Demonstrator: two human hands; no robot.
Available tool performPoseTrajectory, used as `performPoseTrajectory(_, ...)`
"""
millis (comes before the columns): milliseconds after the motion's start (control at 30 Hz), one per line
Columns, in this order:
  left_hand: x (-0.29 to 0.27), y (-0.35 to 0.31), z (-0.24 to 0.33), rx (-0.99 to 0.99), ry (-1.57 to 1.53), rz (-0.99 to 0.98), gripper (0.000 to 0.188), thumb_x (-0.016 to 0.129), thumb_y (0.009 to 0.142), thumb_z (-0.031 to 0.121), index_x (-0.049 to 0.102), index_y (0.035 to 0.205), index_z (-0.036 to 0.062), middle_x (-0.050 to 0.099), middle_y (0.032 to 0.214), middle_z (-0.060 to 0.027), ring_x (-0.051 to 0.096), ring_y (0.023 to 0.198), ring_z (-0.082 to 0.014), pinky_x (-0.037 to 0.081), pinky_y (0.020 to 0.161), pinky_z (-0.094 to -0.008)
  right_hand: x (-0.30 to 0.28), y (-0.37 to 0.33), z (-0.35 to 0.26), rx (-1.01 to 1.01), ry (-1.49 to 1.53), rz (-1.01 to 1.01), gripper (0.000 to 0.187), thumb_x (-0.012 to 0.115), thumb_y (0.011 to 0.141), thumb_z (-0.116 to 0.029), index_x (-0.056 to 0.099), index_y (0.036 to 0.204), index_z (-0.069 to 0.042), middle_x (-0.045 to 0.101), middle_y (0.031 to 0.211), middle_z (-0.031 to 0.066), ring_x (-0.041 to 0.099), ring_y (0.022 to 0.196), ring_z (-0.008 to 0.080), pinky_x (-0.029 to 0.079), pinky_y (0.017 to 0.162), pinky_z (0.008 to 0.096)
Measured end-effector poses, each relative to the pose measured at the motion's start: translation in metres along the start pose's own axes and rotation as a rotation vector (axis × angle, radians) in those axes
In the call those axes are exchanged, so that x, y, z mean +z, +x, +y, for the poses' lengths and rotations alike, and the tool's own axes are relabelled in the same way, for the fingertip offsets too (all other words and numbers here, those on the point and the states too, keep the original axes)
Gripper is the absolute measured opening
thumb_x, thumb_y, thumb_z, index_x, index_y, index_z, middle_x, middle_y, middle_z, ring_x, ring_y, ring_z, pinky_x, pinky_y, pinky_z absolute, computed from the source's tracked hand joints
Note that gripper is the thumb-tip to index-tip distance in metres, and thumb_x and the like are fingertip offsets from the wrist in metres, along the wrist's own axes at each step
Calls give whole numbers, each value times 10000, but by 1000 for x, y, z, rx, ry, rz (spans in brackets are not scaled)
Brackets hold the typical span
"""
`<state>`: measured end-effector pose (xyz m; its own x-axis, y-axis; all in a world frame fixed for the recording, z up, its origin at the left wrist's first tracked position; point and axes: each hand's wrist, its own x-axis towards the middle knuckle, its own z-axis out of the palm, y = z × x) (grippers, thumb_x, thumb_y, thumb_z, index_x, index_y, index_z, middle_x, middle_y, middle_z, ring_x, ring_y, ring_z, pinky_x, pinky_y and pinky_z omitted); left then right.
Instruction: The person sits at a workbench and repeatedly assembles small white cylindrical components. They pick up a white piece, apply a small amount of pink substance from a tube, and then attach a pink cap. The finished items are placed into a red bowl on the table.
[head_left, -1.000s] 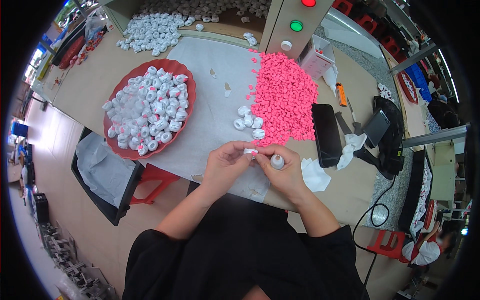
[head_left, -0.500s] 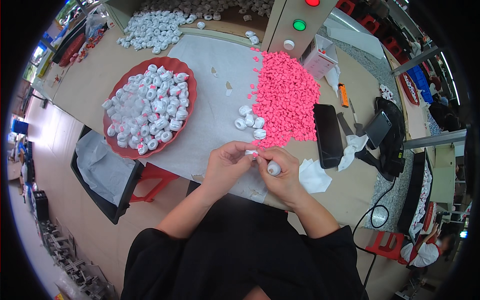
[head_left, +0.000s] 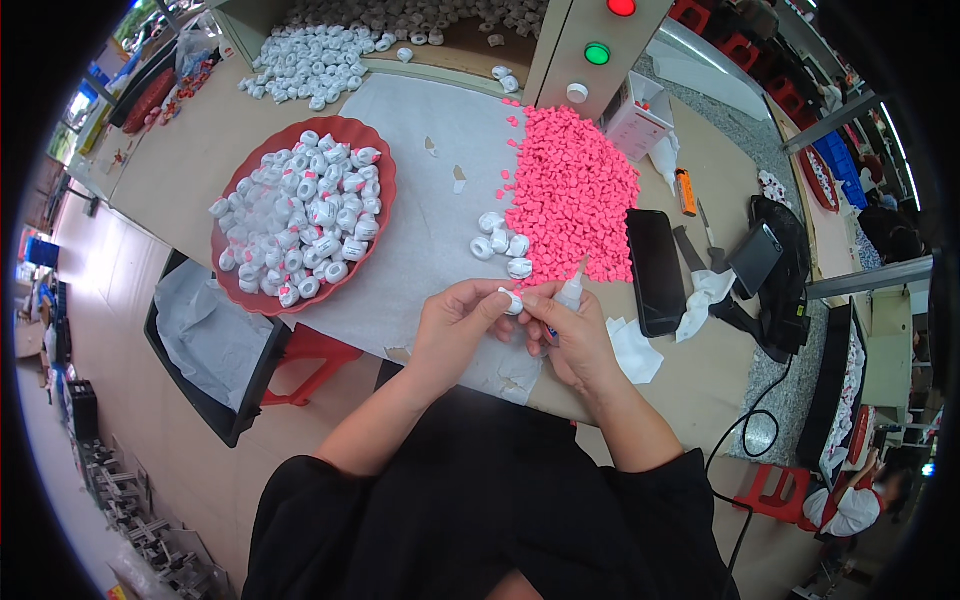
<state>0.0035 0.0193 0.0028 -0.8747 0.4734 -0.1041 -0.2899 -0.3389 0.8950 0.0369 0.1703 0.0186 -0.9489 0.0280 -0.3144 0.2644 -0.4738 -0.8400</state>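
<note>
My left hand (head_left: 447, 332) pinches a small white rounded piece (head_left: 511, 303) between thumb and fingertips. A bit of pink shows at the top of that piece. Against it press the thumb and finger of my right hand (head_left: 583, 345), which also keeps a small white squeeze bottle (head_left: 571, 293) tucked in its grip, the thin nozzle pointing up and away. Just beyond my hands lie several loose white pieces (head_left: 498, 240), beside a wide heap of small pink pieces (head_left: 575, 190). To the left, a red scalloped bowl (head_left: 388, 190) is heaped with white pieces, many bearing pink bits.
White paper (head_left: 410, 215) covers part of the table. On the right lie a black phone (head_left: 656, 270), folded white tissue (head_left: 632, 352), an orange lighter (head_left: 686, 192) and a dark bag (head_left: 785, 260). A box (head_left: 638, 118) stands behind; a black tray (head_left: 215, 335) sits below at left.
The squeeze bottle in my right hand has swung round, its nozzle now up and away. The white piece has turned in my left fingers and shows more of itself.
</note>
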Motion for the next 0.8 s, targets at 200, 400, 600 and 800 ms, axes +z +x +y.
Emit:
performPoseTrajectory(200,-2,0,0,0,4,-22,242,536,880,125,565,1057,-37,613,876,-68,570,746,-102,481,672,-242,-1,0,-1,-12,-56,-4,111,623,796,-104,606,829,0,589,686,57,522,547,90,412,433,229)
performPoseTrajectory(400,-5,-2,2,3,5,-97,266,510,862,7,540,1125,-26,608,973,-105,585,872,-134,487,815,-267,3,-5,12,-394,-557,74,104,617,777,-28,617,873,12,616,762,86,594,688,139,462,597,243)
performPoseTrajectory(600,-7,-3,-2,24,72,-83,307,486,851,-35,524,1156,-23,598,974,-89,570,878,-113,475,825,-258,0,-2,16,-633,-716,45,149,633,737,9,608,884,17,615,791,120,603,715,169,460,629,260)
performPoseTrajectory(800,-1,-3,3,27,46,-53,300,522,847,-17,531,1147,-23,599,907,-57,569,828,-96,467,754,-230,0,-3,14,-625,-726,33,151,627,734,22,605,883,19,610,804,118,598,708,174,458,621,262)
